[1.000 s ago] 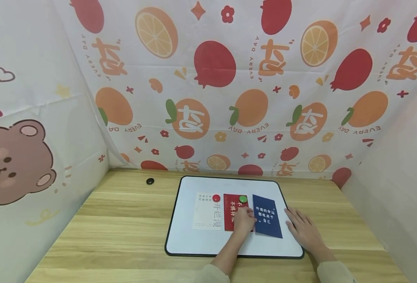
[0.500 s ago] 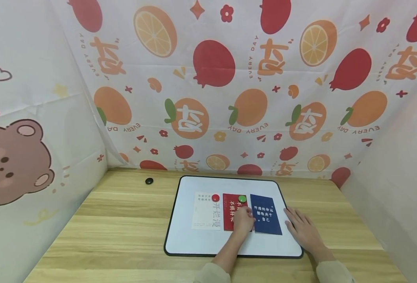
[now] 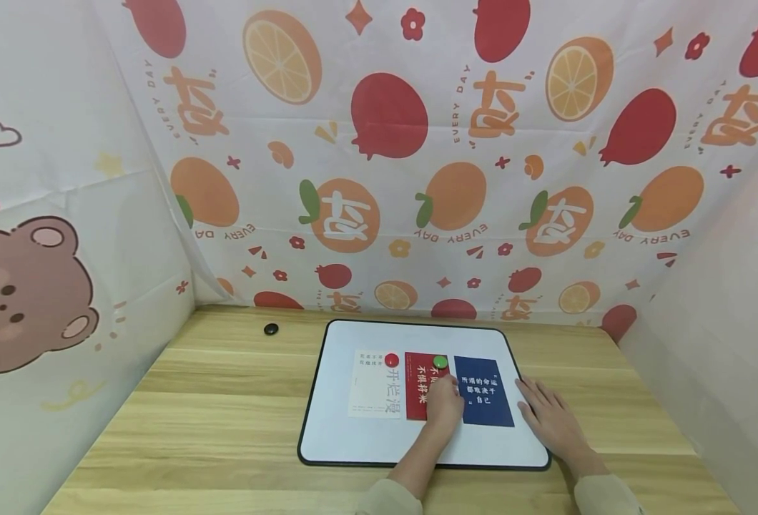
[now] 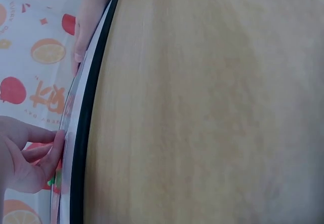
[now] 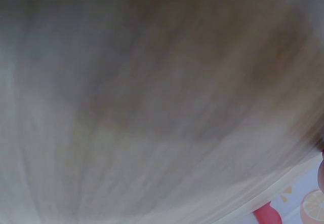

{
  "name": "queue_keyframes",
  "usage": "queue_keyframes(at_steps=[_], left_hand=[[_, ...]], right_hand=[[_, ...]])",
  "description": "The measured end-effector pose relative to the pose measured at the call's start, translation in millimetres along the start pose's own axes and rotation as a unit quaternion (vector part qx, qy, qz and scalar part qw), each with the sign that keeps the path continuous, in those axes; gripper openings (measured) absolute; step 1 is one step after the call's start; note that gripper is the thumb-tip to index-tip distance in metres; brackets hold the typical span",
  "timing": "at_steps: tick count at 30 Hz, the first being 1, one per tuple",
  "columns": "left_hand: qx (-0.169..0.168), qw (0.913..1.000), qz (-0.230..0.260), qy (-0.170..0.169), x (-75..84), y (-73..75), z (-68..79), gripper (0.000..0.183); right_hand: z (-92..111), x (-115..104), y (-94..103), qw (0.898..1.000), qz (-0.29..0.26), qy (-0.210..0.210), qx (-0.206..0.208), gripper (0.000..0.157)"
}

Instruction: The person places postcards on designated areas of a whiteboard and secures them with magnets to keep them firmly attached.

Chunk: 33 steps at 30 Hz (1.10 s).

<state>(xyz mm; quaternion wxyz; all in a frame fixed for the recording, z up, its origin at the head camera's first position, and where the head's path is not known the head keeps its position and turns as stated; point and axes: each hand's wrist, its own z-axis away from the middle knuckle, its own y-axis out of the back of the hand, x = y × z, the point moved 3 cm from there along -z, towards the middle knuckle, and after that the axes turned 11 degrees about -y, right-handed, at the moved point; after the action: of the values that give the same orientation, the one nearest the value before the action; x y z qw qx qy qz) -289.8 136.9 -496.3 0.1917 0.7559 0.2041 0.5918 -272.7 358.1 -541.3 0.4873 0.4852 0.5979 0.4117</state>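
A white board [image 3: 347, 443] with a dark rim lies on the wooden table. On it lie a white card [image 3: 369, 390] with a red round magnet [image 3: 392, 360], a red card [image 3: 417, 390] with a green magnet [image 3: 440, 362], and a dark blue card [image 3: 488, 393] with white writing. My left hand [image 3: 445, 406] covers part of the red card, and its curled fingers pinch the blue card's left edge. In the left wrist view, the left hand's [image 4: 28, 155] thumb and finger meet at the board. My right hand [image 3: 554, 420] rests with straight fingers on the board's right edge, beside the blue card.
A black round magnet [image 3: 272, 329] lies on the table [image 3: 224, 408], left of the board. A patterned cloth [image 3: 379, 214] hangs behind the table. The right wrist view is mostly blurred wood.
The blue card has shifted slightly left and turned straighter, level with the red card. My left hand has moved very little; my right hand stays at the board's edge.
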Motion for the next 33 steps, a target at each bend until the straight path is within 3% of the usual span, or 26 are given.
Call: queue_keyframes(at_steps=[5, 14, 24, 30, 33], left_hand=[[-0.002, 1.0, 0.001, 0.003, -0.4, 2.1, 1.8, 0.02], [0.014, 0.9986, 0.051, 0.009, -8.0, 9.8, 3.7, 0.018], [0.034, 0.9915, 0.124, 0.025, -16.3, 43.6, -3.3, 0.02], [0.028, 0.995, 0.096, 0.004, -19.3, 60.6, -4.8, 0.02], [-0.003, 0.9988, 0.032, -0.038, -17.3, 56.5, -0.6, 0.024]], right_hand=[[0, -1, -1.4, 1.0, 0.001, 0.005, 0.004, 0.049], [2, -3, -1.6, 1.0, 0.0, 0.006, 0.008, 0.049], [1, -2, -3.4, 1.0, 0.005, -0.003, -0.006, 0.05], [1, -2, 1.0, 1.0, 0.01, -0.001, -0.005, 0.05], [2, -5, 3.2, 1.0, 0.003, 0.0, -0.008, 0.049]])
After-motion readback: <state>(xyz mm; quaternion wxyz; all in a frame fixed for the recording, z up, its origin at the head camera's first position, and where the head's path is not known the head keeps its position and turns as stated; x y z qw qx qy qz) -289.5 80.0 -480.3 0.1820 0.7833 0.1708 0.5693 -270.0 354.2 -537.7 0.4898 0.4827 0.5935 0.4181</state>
